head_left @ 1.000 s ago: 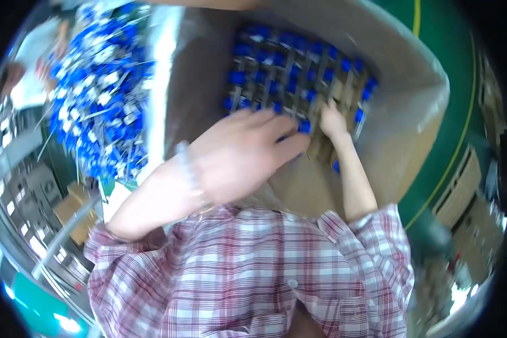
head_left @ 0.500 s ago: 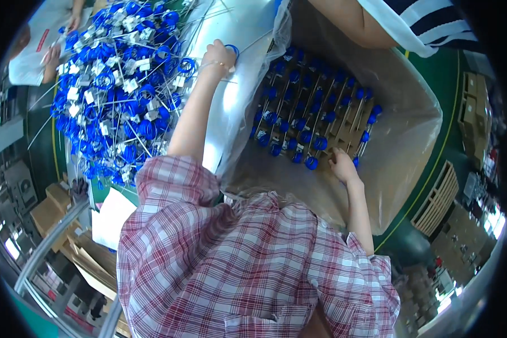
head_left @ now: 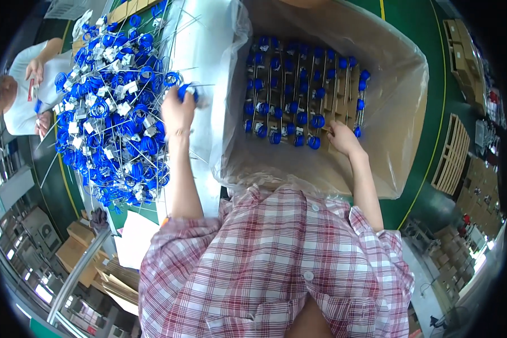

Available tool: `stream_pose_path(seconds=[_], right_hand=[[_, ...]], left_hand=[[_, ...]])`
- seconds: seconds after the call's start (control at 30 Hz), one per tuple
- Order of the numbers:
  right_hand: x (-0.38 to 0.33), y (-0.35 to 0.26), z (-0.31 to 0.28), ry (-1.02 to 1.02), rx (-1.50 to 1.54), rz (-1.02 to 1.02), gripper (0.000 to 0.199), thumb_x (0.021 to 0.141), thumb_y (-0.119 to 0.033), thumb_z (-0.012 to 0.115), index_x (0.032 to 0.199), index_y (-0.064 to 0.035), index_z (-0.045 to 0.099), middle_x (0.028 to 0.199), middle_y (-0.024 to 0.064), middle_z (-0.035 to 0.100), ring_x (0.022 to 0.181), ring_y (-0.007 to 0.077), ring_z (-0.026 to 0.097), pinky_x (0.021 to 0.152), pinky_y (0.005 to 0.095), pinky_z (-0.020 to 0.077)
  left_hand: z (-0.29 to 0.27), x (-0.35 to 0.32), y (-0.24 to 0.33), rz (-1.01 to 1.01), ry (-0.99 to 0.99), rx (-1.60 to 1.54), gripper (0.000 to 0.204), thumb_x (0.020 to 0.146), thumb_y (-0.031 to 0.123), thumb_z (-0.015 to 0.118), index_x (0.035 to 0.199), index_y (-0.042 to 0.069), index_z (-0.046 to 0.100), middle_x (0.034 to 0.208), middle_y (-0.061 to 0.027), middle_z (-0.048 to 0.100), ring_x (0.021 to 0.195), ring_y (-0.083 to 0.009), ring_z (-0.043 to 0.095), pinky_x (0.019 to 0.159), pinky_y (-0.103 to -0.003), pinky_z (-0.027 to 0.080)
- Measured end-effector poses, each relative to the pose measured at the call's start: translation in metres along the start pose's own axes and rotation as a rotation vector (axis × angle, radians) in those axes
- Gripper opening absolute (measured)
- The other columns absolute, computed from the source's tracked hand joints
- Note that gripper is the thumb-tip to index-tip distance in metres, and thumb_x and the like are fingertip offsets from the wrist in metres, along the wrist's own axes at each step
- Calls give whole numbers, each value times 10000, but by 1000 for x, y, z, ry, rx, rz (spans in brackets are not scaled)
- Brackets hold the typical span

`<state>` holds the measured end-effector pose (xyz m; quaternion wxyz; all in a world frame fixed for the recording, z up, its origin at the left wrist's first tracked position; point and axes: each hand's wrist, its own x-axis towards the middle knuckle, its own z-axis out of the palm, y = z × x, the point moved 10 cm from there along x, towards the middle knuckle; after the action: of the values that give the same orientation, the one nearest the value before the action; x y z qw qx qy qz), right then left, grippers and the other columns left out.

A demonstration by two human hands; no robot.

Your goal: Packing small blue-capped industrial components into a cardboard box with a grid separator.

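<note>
My left hand [head_left: 177, 115] is closed around a blue coiled cable [head_left: 187, 93] with a thin metal rod, slightly blurred. It is over the metal table, at the right side of a large heap of blue coiled cables [head_left: 98, 107] with white connectors and long thin rods. Inside a plastic-lined carton [head_left: 397, 118], my right hand [head_left: 346, 139] has its fingers curled at the near edge of a cardboard divider [head_left: 339, 107]. Whatever those fingertips grip is hidden. Rows of blue coiled cables [head_left: 290, 107] with rods lie across the divider, left of my right hand and beyond it.
The metal table [head_left: 200, 42] runs between heap and carton. At the left another person's hands [head_left: 35, 70] hold a blue cable. A wooden pallet [head_left: 452, 152] and stacked cartons [head_left: 462, 53] stand on the right. A metal rail [head_left: 81, 270] is at the lower left.
My left hand has moved left and nearer, with the coiled cable still in it. The right hand stays at the divider. The view has shifted, and the arm at the top has mostly gone.
</note>
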<state>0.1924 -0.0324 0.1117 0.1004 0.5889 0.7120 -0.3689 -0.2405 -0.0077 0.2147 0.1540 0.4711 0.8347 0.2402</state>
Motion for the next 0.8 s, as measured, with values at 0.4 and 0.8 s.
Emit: stream_pose_path(seconds=[0.4,0.8], right_hand=[[8,64,-38,-307,-36,244,229,727,-91,518,870,24,655,926,220,635,835,331,627,711,404,487],[50,119,-10,-228,1056,255,375,850,-287,468,1034,18,583,892,144,631,740,207,632,611,311,524]], left_hand=[[-112,-110,260,703,-424,122,118,802,-40,525,905,-10,574,863,-108,566,778,-222,563,686,-296,446],[269,-153,322,1382,-974,-42,411,668,-101,524,1036,72,584,985,-109,564,872,-318,588,735,-364,495]])
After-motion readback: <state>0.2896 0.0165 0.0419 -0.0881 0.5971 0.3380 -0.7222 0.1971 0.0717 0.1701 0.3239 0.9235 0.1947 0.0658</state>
